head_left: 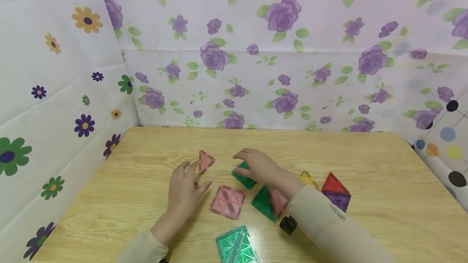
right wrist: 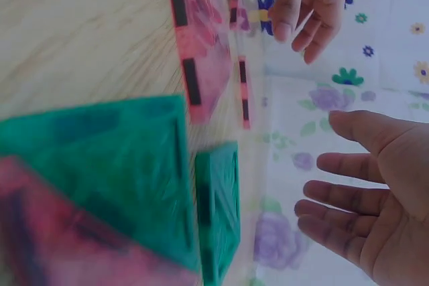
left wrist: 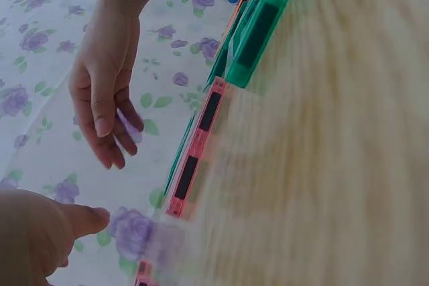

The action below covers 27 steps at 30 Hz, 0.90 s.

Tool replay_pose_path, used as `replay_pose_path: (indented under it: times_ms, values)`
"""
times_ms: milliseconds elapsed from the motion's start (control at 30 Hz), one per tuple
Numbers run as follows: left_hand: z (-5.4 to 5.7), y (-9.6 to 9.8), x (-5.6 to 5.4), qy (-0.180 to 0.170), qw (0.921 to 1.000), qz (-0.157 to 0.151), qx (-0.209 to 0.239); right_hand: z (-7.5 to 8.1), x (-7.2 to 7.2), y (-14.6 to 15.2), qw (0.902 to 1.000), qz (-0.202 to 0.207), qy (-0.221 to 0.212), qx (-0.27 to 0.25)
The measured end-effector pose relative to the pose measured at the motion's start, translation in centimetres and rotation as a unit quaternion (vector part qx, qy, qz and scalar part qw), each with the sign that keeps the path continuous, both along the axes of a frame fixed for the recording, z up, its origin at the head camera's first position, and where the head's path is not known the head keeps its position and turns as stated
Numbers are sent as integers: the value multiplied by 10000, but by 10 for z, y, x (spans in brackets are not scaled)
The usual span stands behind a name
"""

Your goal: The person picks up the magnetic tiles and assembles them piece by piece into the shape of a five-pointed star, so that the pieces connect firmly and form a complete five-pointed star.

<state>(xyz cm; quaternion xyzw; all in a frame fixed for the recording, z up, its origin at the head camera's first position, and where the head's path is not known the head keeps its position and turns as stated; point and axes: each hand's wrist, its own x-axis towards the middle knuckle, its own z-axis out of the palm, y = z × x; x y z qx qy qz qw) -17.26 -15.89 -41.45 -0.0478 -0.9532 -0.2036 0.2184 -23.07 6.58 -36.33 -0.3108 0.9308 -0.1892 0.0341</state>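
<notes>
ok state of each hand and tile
left hand, open, empty
right hand, open, empty
lone pink triangle tile, flat
pink triangle pair, flat, together
green square, flat, partly hidden
green-pink triangle pair, flat, partly hidden
teal triangle pair, flat, partly cropped
red-purple tile pair, flat, together
yellow tile, partly hidden

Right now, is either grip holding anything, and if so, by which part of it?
Nothing is held: the left grip is empty beside the lone pink triangle, the right grip empty over a green tile.

sheet-lined indoor corner (head_left: 121,52), flowered hangings (head_left: 248,76), wooden tabletop (head_left: 395,190)
</notes>
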Motion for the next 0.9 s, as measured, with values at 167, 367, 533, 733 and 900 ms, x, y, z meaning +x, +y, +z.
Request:
replay_pose_path:
  times_ms: [167, 367, 533, 733, 900]
  values:
    - [-2, -10, 7, -423, 9982, 366, -216, -2, -15, -28, 9999, 64, -73, 109]
    - [-9, -17, 7, -857, 9924, 570, -670, -6, -26, -60, 9980, 180, -215, 562]
    - [-12, -22, 5, -765, 9926, 585, -745, -11, -36, -86, 9956, 379, -74, 850]
    - [-17, -22, 2, -661, 9953, 362, -606, -22, -49, -107, 9937, 188, 76, 1101]
    - [-18, -23, 1, -574, 9973, 115, -437, -25, -52, -118, 9918, 230, 83, 1253]
